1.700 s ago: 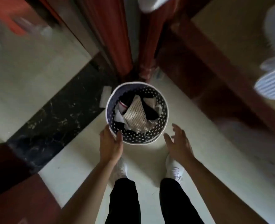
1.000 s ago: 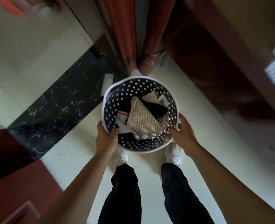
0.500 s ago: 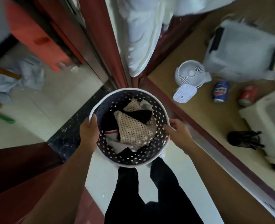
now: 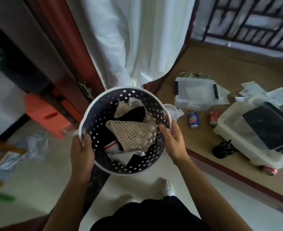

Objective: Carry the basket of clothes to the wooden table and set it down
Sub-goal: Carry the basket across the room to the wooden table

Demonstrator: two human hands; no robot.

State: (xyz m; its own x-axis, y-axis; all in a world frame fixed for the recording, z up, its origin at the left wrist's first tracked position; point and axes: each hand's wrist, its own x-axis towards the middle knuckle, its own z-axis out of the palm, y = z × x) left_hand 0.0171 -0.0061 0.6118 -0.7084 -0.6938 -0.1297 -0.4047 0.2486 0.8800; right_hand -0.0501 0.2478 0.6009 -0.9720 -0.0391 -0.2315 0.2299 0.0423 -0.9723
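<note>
A round dark perforated basket (image 4: 102,107) with a white rim hangs in the air in front of me, tilted slightly toward me. Inside lie a beige mesh garment (image 4: 132,132) and black and white clothes. My left hand (image 4: 81,154) grips the rim on the left side. My right hand (image 4: 172,140) grips the rim on the right, thumb inside the basket. A raised wooden surface (image 4: 220,84) lies to the right, edged with a dark red border.
White curtains (image 4: 132,39) and red-brown door posts (image 4: 65,52) stand ahead. The wooden surface carries a small white fan (image 4: 173,112), two drink cans (image 4: 193,120), clear plastic boxes (image 4: 194,92), papers and a dark object. An orange stool (image 4: 44,114) stands at the left.
Both hands took hold of the basket on the floor and lifted it to chest height. My view has risen and swung, bringing the curtains and wooden surface into sight.
</note>
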